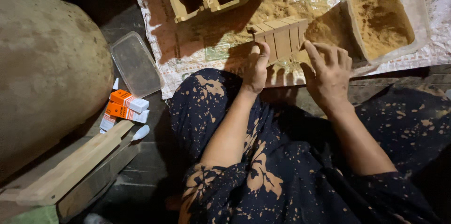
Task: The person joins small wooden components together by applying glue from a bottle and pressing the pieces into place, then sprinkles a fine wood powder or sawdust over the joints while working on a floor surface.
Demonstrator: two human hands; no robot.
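Two hands at a slatted wooden piece on a printed mat, upper middle of the frame.

The left hand (256,69) has its fingers pressed together, thumb and forefinger pinching a small dark tool (252,35) at the left end of the wooden slat piece (282,38). The right hand (329,71) rests just below the piece's right end with its fingers spread and slightly curled, touching its lower edge. The piece lies directly above both hands, its long axis running left to right and tilting up toward the right; the left hand is the nearer to it. Brown powder is scattered on the mat (188,50) and fills a clear tub (383,15) in the upper right. At left lie 2 orange boxes (126,105) and a clear lid (136,64).
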